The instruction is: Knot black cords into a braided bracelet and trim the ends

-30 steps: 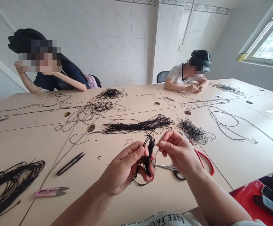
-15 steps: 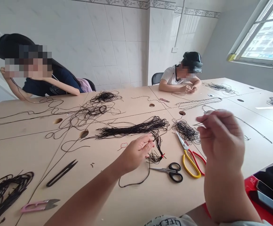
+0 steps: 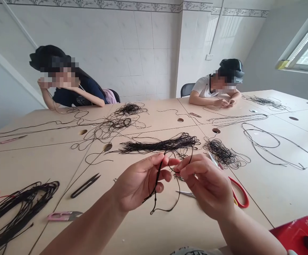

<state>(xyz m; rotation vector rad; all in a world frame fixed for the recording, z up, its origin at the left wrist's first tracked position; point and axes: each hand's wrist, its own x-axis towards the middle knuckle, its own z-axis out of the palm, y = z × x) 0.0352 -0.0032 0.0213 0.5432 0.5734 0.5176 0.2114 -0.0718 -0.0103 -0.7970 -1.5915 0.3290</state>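
Black cord (image 3: 157, 177) hangs in a thin knotted strand from my left hand (image 3: 144, 179), pinched between thumb and forefinger. Close on its right, my right hand (image 3: 207, 180) pinches a loop of the same cord at the fingertips. A lower loop of cord dangles beneath both hands. Behind them lies a long bundle of black cord (image 3: 159, 144). Small scissors (image 3: 187, 193) are mostly hidden under my right hand, and larger scissors with a red handle (image 3: 243, 194) show partly beside its wrist.
Black thread snips (image 3: 85, 186) and pink snips (image 3: 63, 216) lie left, near a large cord coil (image 3: 18, 212). A tangled cord pile (image 3: 221, 152) sits behind my right hand. Two people sit across the table (image 3: 143, 226). A red item (image 3: 297, 233) is at lower right.
My right hand has come down and left to meet my left hand, and cord now runs between them. The view has turned slightly left. My left hand has turned, showing its palm.
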